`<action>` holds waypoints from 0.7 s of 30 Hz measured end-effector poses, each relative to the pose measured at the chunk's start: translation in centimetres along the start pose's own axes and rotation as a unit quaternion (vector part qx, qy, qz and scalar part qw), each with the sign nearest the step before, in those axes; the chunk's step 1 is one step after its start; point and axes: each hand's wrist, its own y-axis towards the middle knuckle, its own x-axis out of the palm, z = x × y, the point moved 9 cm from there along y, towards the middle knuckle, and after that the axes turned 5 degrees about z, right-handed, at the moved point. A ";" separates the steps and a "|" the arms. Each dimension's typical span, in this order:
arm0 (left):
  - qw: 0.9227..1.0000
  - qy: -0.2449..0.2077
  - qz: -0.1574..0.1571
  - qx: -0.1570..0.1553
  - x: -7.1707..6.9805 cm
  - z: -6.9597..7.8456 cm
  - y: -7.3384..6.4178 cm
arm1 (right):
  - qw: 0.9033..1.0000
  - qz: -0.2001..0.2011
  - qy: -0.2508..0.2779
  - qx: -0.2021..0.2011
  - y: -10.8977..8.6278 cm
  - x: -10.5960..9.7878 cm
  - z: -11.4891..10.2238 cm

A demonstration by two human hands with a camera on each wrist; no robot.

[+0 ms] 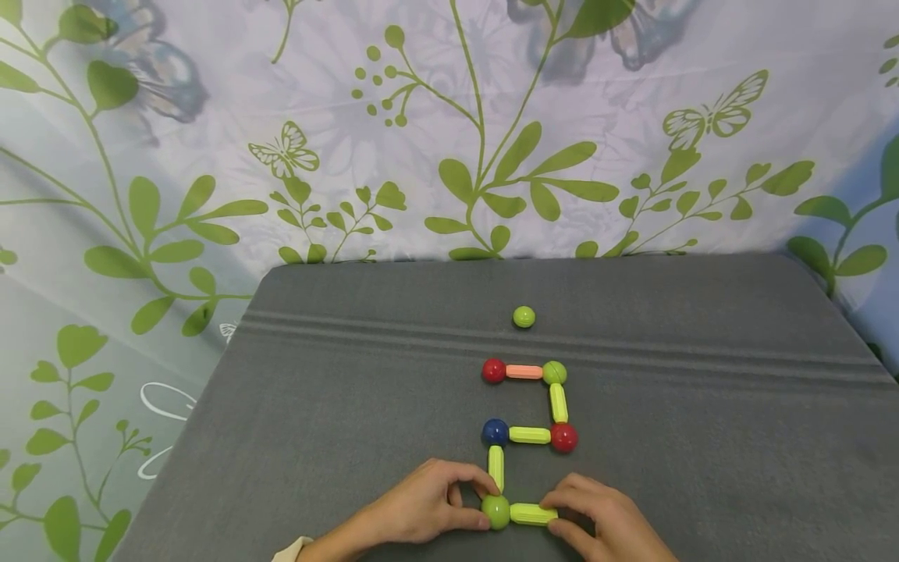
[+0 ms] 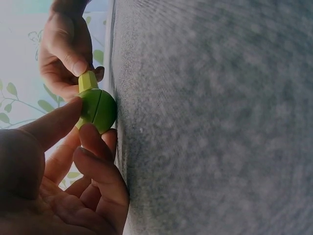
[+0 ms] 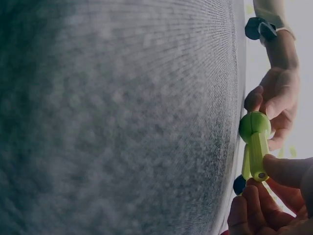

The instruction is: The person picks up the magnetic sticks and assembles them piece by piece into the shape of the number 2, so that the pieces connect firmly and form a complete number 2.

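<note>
My left hand (image 1: pixel 424 501) pinches a green ball (image 1: pixel 495 512) between thumb and fingers at the near end of a chain of balls and rods. From that ball a yellow-green rod (image 1: pixel 532 513) runs right, and my right hand (image 1: pixel 605 518) pinches its free end. In the right wrist view the rod (image 3: pixel 259 154) touches the ball (image 3: pixel 255 126), and a small dark dot shows on its bare end. Another yellow-green rod (image 1: pixel 495 468) leads up to a blue ball (image 1: pixel 495 432). The left wrist view shows the green ball (image 2: pixel 99 110) close to the grey cloth.
Further along the chain come a rod (image 1: pixel 530 435), a red ball (image 1: pixel 564 437), a rod (image 1: pixel 558 403), a green ball (image 1: pixel 554 373), an orange rod (image 1: pixel 524 372) and a red ball (image 1: pixel 494 370). A loose green ball (image 1: pixel 524 316) lies beyond, on the grey table (image 1: pixel 337 390).
</note>
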 end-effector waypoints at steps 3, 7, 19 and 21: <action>1.000 -0.001 0.000 -0.001 0.0 0.0 0.0 | 1.000 -0.004 0.003 0.004 0.1 0.1 0.1; 1.000 -0.003 -0.004 -0.002 0.1 -0.1 0.0 | 1.000 -0.002 0.001 0.003 0.0 0.1 0.2; 1.000 0.006 -0.006 0.009 0.1 0.0 0.1 | 1.000 0.001 -0.003 -0.003 0.0 0.1 0.2; 1.000 0.009 -0.006 0.013 0.1 0.0 0.1 | 1.000 0.001 -0.004 -0.003 0.0 0.1 0.2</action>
